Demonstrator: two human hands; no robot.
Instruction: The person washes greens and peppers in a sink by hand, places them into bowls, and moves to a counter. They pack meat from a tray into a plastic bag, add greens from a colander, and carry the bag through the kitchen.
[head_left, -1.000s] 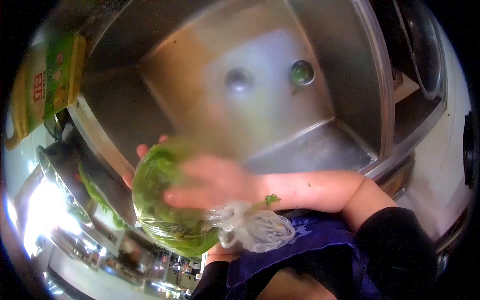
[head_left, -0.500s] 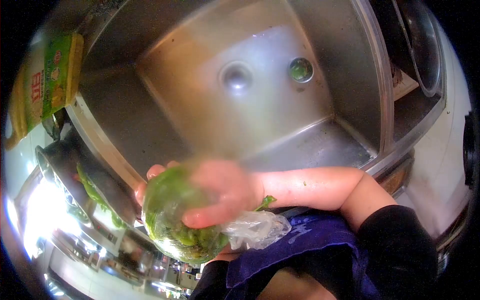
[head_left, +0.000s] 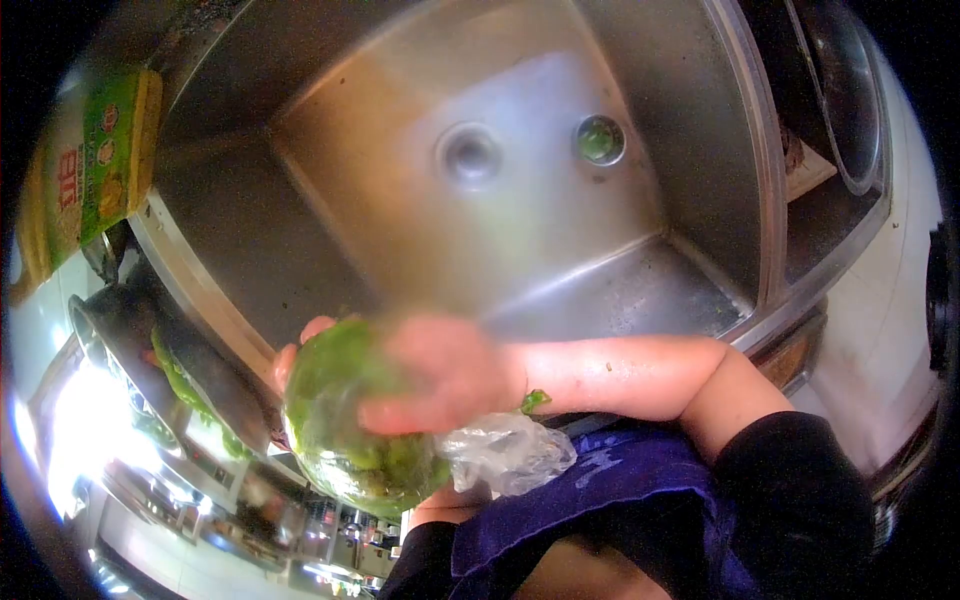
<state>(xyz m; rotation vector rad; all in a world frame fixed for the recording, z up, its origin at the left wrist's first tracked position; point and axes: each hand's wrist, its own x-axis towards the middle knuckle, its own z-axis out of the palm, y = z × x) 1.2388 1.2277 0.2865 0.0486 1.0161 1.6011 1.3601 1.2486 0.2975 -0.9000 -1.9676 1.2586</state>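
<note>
A clear plastic bag (head_left: 505, 452) filled with green leafy vegetables (head_left: 345, 440) is held between both hands at the lower left, above the sink's near edge. My right hand (head_left: 440, 370), blurred, lies over the top of the bag with its fingers bent against the greens. Behind the bag, only the fingertips of my left hand (head_left: 300, 350) show at its far left side; the rest of that hand is hidden. A small leaf (head_left: 535, 401) sits by my right wrist.
The steel sink (head_left: 560, 220) has a round drain (head_left: 470, 157) and a second round opening with green bits (head_left: 600, 140). A green and yellow package (head_left: 105, 150) lies at left, above a metal bowl (head_left: 215, 370) with greens. A pan (head_left: 840, 90) stands at right.
The bag of greens has shifted slightly upward with both hands. The fingers of my right hand have moved a little on it.
</note>
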